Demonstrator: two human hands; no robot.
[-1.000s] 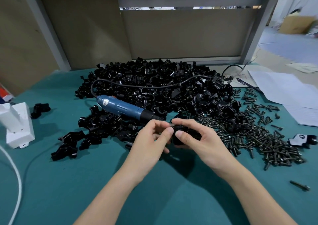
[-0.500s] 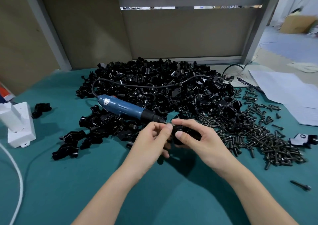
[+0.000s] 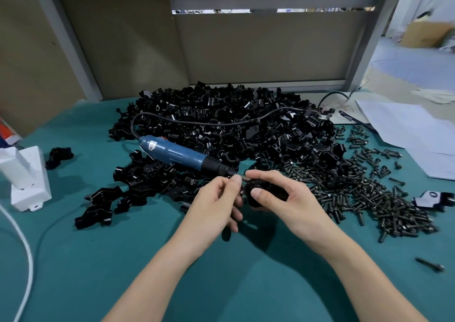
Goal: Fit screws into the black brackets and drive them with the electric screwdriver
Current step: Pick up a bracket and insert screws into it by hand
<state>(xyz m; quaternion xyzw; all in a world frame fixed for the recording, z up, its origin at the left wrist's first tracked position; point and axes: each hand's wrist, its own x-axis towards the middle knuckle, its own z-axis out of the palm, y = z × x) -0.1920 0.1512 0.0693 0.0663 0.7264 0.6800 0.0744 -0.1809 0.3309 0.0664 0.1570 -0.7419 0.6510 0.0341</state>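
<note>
Both bare forearms reach in from below, converging. The left hand (image 3: 216, 203) pinches a small part (image 3: 242, 180) between thumb and forefinger, other fingers curled under. The right hand (image 3: 293, 203), just beside it, grips a bracket (image 3: 273, 188), forefinger arched over.

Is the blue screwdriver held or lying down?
Lying down: the electric screwdriver rests on the bracket pile; left hand and right hand work on a bracket.

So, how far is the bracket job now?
Done: perhaps the few brackets set apart at left; I cannot tell. In hand: right hand holds a bracket, left hand pinches a screw at it. Left: electric screwdriver lies idle; large bracket pile and loose screws wait.
</note>
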